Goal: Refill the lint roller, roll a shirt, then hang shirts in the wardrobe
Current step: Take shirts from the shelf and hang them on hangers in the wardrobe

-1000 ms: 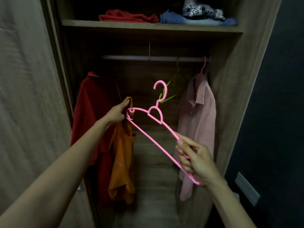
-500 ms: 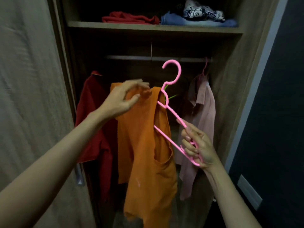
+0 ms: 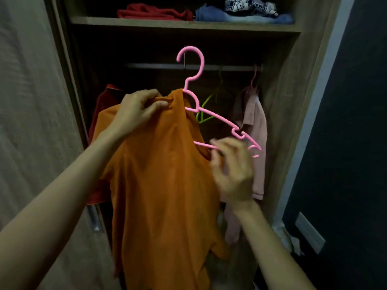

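An orange shirt hangs in front of the open wardrobe, half drawn over a pink plastic hanger. My left hand pinches the shirt's collar at the hanger's neck. My right hand, blurred, grips the hanger's lower bar at the shirt's right edge. The hanger's hook points up in front of the wardrobe rail and does not rest on it. The hanger's left arm is hidden inside the shirt.
A red shirt hangs at the rail's left, a pale pink shirt at its right, and an empty green hanger between them. Folded clothes lie on the shelf above. The wardrobe door stands at left, a dark wall at right.
The orange shirt went from bunched in my left hand to spread over the hanger. The hanger turned upright and rose. My right hand slid along the lower bar toward the shirt.
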Action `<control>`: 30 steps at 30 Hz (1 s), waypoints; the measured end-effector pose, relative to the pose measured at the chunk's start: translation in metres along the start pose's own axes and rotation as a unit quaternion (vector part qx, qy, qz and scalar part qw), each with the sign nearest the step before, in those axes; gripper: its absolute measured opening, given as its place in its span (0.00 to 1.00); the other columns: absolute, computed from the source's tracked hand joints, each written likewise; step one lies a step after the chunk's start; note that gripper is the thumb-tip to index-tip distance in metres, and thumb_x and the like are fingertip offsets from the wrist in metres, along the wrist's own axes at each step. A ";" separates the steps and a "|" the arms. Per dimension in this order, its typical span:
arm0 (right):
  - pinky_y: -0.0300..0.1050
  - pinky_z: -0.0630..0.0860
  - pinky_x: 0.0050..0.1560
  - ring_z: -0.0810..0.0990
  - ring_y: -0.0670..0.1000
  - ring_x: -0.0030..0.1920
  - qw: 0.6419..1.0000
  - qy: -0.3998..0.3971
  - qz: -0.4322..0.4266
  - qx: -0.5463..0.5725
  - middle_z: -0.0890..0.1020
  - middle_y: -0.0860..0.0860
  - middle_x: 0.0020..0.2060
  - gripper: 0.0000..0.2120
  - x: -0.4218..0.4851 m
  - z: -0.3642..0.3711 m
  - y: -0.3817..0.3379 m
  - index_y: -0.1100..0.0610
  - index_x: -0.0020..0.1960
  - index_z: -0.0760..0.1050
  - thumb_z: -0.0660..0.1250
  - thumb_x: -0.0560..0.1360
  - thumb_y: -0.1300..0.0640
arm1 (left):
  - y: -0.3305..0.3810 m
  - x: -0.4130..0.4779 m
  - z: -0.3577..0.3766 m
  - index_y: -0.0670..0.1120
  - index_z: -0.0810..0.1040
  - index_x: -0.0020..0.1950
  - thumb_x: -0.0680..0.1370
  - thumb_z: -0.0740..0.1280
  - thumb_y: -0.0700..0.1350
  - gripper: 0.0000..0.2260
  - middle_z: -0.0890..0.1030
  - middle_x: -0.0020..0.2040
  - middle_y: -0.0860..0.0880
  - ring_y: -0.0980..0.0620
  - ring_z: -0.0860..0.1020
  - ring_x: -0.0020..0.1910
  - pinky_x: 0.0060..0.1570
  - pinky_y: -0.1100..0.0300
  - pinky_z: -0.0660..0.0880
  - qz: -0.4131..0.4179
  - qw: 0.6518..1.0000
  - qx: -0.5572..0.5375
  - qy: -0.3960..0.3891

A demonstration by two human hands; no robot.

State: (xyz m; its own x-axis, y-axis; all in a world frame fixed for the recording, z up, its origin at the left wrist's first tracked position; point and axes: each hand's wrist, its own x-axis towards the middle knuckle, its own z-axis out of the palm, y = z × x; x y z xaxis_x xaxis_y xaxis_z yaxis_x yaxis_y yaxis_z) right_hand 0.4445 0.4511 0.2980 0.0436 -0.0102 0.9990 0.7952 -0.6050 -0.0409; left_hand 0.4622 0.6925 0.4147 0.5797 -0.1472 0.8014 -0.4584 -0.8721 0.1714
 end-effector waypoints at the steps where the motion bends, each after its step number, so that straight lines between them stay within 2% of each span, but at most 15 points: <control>1: 0.47 0.78 0.52 0.77 0.50 0.52 0.997 -0.057 0.022 0.055 0.80 0.58 0.51 0.10 -0.010 0.010 -0.006 0.61 0.57 0.77 0.64 0.78 0.60 | 0.000 -0.001 -0.001 0.45 0.79 0.52 0.80 0.64 0.51 0.10 0.79 0.46 0.49 0.51 0.78 0.44 0.42 0.60 0.73 -0.003 1.000 0.000 0.002; 3: 0.48 0.77 0.56 0.75 0.46 0.57 0.967 -0.169 0.137 0.129 0.77 0.54 0.57 0.15 -0.026 0.029 -0.015 0.60 0.61 0.75 0.64 0.78 0.55 | 0.001 -0.004 -0.002 0.45 0.79 0.52 0.80 0.63 0.51 0.11 0.79 0.46 0.50 0.52 0.77 0.45 0.43 0.61 0.74 -0.002 1.000 0.001 0.003; 5: 0.51 0.72 0.65 0.70 0.47 0.64 0.916 -0.269 0.254 0.154 0.70 0.49 0.65 0.23 -0.032 0.045 -0.018 0.55 0.69 0.69 0.63 0.77 0.46 | 0.004 -0.006 -0.005 0.45 0.79 0.53 0.80 0.63 0.52 0.11 0.80 0.47 0.48 0.52 0.78 0.45 0.44 0.58 0.75 0.005 1.000 0.000 0.000; 7: 0.50 0.63 0.70 0.64 0.50 0.69 0.883 -0.329 0.296 0.157 0.66 0.49 0.69 0.29 -0.030 0.060 -0.017 0.53 0.73 0.62 0.64 0.76 0.43 | 0.005 -0.007 -0.009 0.44 0.79 0.53 0.81 0.63 0.51 0.11 0.80 0.47 0.47 0.51 0.78 0.45 0.44 0.56 0.75 0.011 1.000 -0.008 -0.003; 9: 0.51 0.60 0.71 0.64 0.50 0.68 0.870 -0.379 0.276 0.152 0.69 0.51 0.69 0.30 -0.023 0.071 -0.013 0.54 0.71 0.64 0.64 0.75 0.41 | 0.005 -0.008 -0.015 0.45 0.79 0.53 0.81 0.63 0.51 0.11 0.80 0.46 0.48 0.52 0.78 0.43 0.43 0.58 0.75 0.005 1.000 -0.016 0.000; 11: 0.52 0.58 0.71 0.68 0.48 0.62 0.856 -0.451 0.216 0.130 0.77 0.51 0.62 0.27 -0.021 0.076 -0.003 0.54 0.64 0.72 0.62 0.74 0.36 | -0.002 -0.008 -0.022 0.47 0.78 0.52 0.81 0.63 0.52 0.10 0.79 0.45 0.51 0.54 0.77 0.42 0.41 0.63 0.73 -0.011 1.000 -0.010 0.018; 13: 0.49 0.54 0.68 0.73 0.50 0.59 0.861 -0.485 0.141 0.059 0.81 0.50 0.55 0.27 -0.028 0.074 0.017 0.53 0.57 0.77 0.59 0.73 0.33 | -0.015 -0.012 -0.032 0.48 0.79 0.52 0.81 0.63 0.53 0.10 0.79 0.45 0.51 0.55 0.77 0.42 0.39 0.68 0.69 -0.051 0.998 -0.003 0.036; 14: 0.49 0.54 0.66 0.73 0.52 0.59 0.874 -0.469 0.123 0.019 0.81 0.50 0.52 0.26 -0.032 0.070 0.029 0.52 0.54 0.78 0.59 0.73 0.33 | -0.023 -0.016 -0.037 0.48 0.79 0.52 0.81 0.63 0.53 0.11 0.79 0.45 0.51 0.54 0.77 0.43 0.39 0.67 0.68 -0.073 0.996 0.000 0.040; 17: 0.49 0.57 0.54 0.74 0.54 0.51 0.938 -0.314 0.097 -0.106 0.82 0.48 0.42 0.22 -0.036 0.051 0.063 0.51 0.41 0.78 0.59 0.71 0.33 | -0.049 -0.036 -0.050 0.48 0.81 0.53 0.80 0.64 0.53 0.11 0.81 0.44 0.50 0.51 0.78 0.43 0.37 0.64 0.69 -0.119 0.992 0.016 0.037; 20: 0.49 0.57 0.51 0.72 0.54 0.49 0.954 -0.241 0.058 -0.167 0.81 0.48 0.38 0.21 -0.020 0.033 0.079 0.52 0.37 0.76 0.59 0.72 0.36 | -0.066 -0.057 -0.054 0.51 0.81 0.50 0.79 0.65 0.53 0.08 0.81 0.43 0.49 0.50 0.79 0.43 0.39 0.60 0.71 -0.138 0.990 0.016 0.025; 23: 0.48 0.62 0.48 0.70 0.52 0.45 0.969 -0.225 0.015 -0.105 0.79 0.51 0.37 0.18 0.000 0.030 0.077 0.56 0.39 0.76 0.60 0.74 0.43 | -0.076 -0.071 -0.050 0.58 0.78 0.48 0.79 0.66 0.52 0.02 0.81 0.46 0.50 0.55 0.78 0.44 0.43 0.65 0.72 -0.140 0.990 0.012 0.010; 24: 0.48 0.64 0.47 0.68 0.50 0.44 0.970 -0.232 0.013 -0.075 0.78 0.52 0.37 0.16 0.007 0.032 0.074 0.57 0.40 0.76 0.59 0.75 0.46 | -0.079 -0.074 -0.050 0.57 0.79 0.50 0.79 0.66 0.53 0.03 0.81 0.47 0.50 0.53 0.78 0.45 0.47 0.62 0.73 -0.135 0.991 0.017 0.000; 26: 0.49 0.69 0.45 0.67 0.49 0.44 0.967 -0.250 0.025 -0.035 0.76 0.51 0.38 0.14 0.017 0.040 0.065 0.58 0.43 0.75 0.57 0.77 0.49 | -0.084 -0.076 -0.047 0.51 0.81 0.54 0.78 0.63 0.59 0.15 0.81 0.47 0.48 0.48 0.79 0.48 0.50 0.50 0.72 -0.100 0.992 0.072 -0.037; 28: 0.49 0.70 0.46 0.68 0.49 0.45 0.970 -0.241 0.020 -0.018 0.75 0.52 0.39 0.12 0.023 0.047 0.055 0.58 0.44 0.74 0.59 0.78 0.52 | -0.082 -0.077 -0.039 0.48 0.83 0.54 0.75 0.56 0.64 0.25 0.81 0.44 0.46 0.44 0.78 0.47 0.47 0.49 0.68 -0.058 0.983 0.154 -0.078; 30: 0.48 0.71 0.47 0.69 0.50 0.45 0.971 -0.239 0.001 0.004 0.75 0.52 0.40 0.09 0.025 0.053 0.045 0.59 0.45 0.75 0.61 0.79 0.54 | -0.076 -0.079 -0.028 0.48 0.82 0.55 0.75 0.55 0.64 0.26 0.80 0.43 0.46 0.45 0.77 0.46 0.47 0.51 0.66 -0.055 0.977 0.185 -0.088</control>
State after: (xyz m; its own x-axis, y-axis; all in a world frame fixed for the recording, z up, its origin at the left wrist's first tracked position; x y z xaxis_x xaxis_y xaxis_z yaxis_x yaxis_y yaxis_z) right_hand 0.5133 0.4659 0.3205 0.3194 0.3597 0.8767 0.7989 -0.5998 -0.0449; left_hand 0.4328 0.7834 0.3541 0.7336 -0.0922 0.6733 -0.1305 -0.9914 0.0064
